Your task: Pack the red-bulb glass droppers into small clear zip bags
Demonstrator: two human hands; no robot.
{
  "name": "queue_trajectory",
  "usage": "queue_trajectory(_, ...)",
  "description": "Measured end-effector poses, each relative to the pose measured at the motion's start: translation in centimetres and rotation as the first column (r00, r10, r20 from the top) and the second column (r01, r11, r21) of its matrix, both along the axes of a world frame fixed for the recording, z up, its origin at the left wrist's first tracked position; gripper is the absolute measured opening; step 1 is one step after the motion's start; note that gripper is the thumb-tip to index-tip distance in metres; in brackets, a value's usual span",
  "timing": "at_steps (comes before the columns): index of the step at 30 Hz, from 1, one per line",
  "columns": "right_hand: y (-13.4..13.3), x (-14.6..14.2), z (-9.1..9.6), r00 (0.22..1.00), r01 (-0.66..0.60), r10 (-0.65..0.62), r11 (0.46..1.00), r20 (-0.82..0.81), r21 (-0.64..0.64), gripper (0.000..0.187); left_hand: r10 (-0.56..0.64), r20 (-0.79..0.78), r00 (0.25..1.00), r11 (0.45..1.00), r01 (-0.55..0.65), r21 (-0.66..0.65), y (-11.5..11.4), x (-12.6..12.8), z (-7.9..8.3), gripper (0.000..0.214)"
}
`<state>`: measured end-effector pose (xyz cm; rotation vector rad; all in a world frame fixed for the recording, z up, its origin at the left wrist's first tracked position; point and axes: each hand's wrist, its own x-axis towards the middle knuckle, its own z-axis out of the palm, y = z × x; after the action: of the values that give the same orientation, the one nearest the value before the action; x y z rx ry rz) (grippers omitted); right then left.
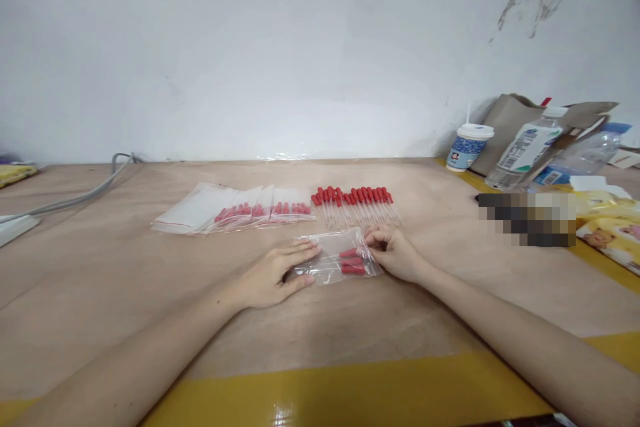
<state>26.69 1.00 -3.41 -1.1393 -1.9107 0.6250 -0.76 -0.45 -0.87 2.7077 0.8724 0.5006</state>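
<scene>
A clear zip bag (327,273) lies flat on the table before me, with several red-bulbed droppers (353,265) inside, bulbs toward the right end. My left hand (275,273) rests on the bag's left end, fingers stretched out and thumb apart. At the right end, my right hand (393,250) pinches the bag's edge between thumb and fingers. Just beyond lies a row of loose droppers (355,197), red bulbs pointing away from me. To their left, filled bags (260,203) overlap in a fanned row, with white bags (193,207) at its left end.
At the right stand a lidded paper cup (469,147), a plastic bottle (525,150) and a brown paper bag (500,127). A yellow package (613,237) lies at the right edge. A grey cable (100,187) crosses the left side. The wall (300,53) closes off the back.
</scene>
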Motion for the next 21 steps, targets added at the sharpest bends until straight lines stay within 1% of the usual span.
queue_trajectory(2,-0.1,-0.1,0.0,1.000,0.006,-0.006,1.000,0.017,0.021,0.017,-0.005,-0.001,1.000,1.000,0.005,-0.005,0.0,0.0,0.0,0.048)
queue_trajectory(4,0.1,0.3,0.4,1.000,-0.005,0.005,1.000,0.027,-0.001,0.018,-0.006,-0.002,1.000,1.000,0.006,-0.014,0.1,0.0,0.0,0.048)
queue_trajectory(5,0.3,0.6,0.6,1.000,0.015,-0.014,0.999,0.025,-0.035,0.020,-0.007,0.001,1.000,1.000,0.007,-0.019,0.1,0.0,0.0,0.047)
queue_trajectory(6,0.7,1.1,0.9,0.998,0.060,-0.059,0.996,0.023,-0.072,0.021,-0.007,0.004,1.000,1.000,0.007,-0.026,0.1,0.0,0.0,0.047)
queue_trajectory(7,1.3,1.8,1.2,0.991,0.137,-0.135,0.986,0.025,-0.097,0.021,-0.006,0.009,1.000,0.999,0.006,-0.034,0.1,0.0,0.1,0.047)
queue_trajectory(8,2.1,2.5,1.5,0.973,0.231,-0.228,0.966,0.036,-0.117,0.021,-0.006,0.014,1.000,0.999,0.006,-0.041,0.1,0.1,0.1,0.047)
queue_trajectory(9,3.0,3.4,1.8,0.943,0.333,-0.329,0.938,0.054,-0.100,0.019,-0.006,0.017,1.000,0.999,0.007,-0.048,0.1,0.1,0.2,0.047)
queue_trajectory(10,4.1,4.2,2.1,0.896,0.442,-0.437,0.895,0.078,-0.066,0.016,-0.006,0.020,1.000,0.999,0.007,-0.053,0.1,0.1,0.2,0.046)
queue_trajectory(12,6.1,5.6,2.4,0.797,0.593,-0.578,0.804,0.175,-0.048,0.020,-0.004,0.015,1.000,0.998,0.005,-0.057,0.0,0.1,0.3,0.046)
queue_trajectory(13,7.1,6.0,2.6,0.761,0.634,-0.612,0.772,0.214,-0.050,0.025,-0.003,0.011,1.000,0.998,0.003,-0.057,0.0,0.1,0.3,0.046)
queue_trajectory(15,8.5,6.4,2.9,0.725,0.668,-0.626,0.741,0.285,-0.071,0.028,-0.003,0.005,1.000,0.999,0.003,-0.052,0.0,0.0,0.2,0.047)
queue_trajectory(17,9.3,6.2,3.2,0.721,0.668,-0.598,0.734,0.351,-0.123,0.023,-0.009,0.012,1.000,0.999,0.010,-0.047,0.0,0.0,0.2,0.046)
queue_trajectory(21,9.8,5.4,3.9,0.711,0.677,-0.551,0.705,0.436,-0.213,0.014,-0.009,0.026,1.000,0.999,0.010,-0.049,-0.1,0.0,0.1,0.046)
